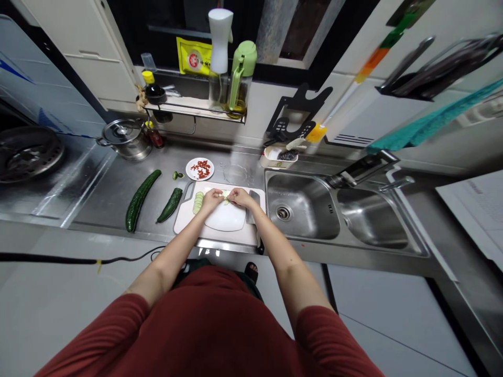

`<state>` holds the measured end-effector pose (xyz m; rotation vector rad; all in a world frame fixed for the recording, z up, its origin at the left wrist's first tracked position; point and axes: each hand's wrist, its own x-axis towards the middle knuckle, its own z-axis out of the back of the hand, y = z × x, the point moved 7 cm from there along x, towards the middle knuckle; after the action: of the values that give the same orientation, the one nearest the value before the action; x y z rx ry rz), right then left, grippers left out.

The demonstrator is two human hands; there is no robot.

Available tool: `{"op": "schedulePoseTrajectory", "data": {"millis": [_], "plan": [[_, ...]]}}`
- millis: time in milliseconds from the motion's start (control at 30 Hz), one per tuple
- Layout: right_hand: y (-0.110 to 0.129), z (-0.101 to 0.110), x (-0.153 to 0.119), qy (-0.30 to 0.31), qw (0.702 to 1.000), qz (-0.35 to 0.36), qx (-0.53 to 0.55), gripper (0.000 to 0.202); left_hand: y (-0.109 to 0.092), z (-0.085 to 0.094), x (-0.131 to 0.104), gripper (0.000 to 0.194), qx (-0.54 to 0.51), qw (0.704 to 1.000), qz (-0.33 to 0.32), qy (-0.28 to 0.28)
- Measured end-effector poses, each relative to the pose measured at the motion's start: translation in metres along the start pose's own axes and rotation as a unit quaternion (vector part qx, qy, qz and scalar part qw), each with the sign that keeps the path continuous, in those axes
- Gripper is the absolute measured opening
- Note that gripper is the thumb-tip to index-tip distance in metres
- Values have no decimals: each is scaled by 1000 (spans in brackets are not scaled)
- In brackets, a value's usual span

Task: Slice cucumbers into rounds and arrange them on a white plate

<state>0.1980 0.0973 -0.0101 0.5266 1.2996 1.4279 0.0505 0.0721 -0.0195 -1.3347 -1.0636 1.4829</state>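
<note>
My left hand (212, 199) and my right hand (240, 197) meet over the far edge of a white plate (225, 222). Between their pinched fingers are pale green cucumber slices (225, 195); how many each hand grips is too small to tell. The plate rests on a pale cutting board (184, 222). A row of overlapping cucumber slices (198, 203) lies on the board, left of my left hand. To the right of the plate lies a kitchen knife (253, 207), its dark handle towards me. A cut cucumber (170, 205) sits left of the board.
Further left lies a whole cucumber (142, 200), with small cucumber ends (177, 175) nearby. Behind the board are a plate of chopped red pieces (200, 168) and a clear glass dish (234, 173). A double sink (302, 204) adjoins on the right; a lidded pot (124, 140) stands back left.
</note>
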Motion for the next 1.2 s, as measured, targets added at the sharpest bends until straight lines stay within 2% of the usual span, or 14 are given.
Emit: {"op": "schedulePoseTrajectory", "data": {"millis": [200,400,1200], "plan": [[-8,7,7,-67,994,-5,-91,15,-4,5,5,19,143,988,-39,-40],[-4,9,6,-90,979,1,-182,10,-4,5,10,15,281,957,-45,-44],[-3,4,9,-113,945,-20,-307,11,-13,2,7,20,390,917,-68,-44]]}}
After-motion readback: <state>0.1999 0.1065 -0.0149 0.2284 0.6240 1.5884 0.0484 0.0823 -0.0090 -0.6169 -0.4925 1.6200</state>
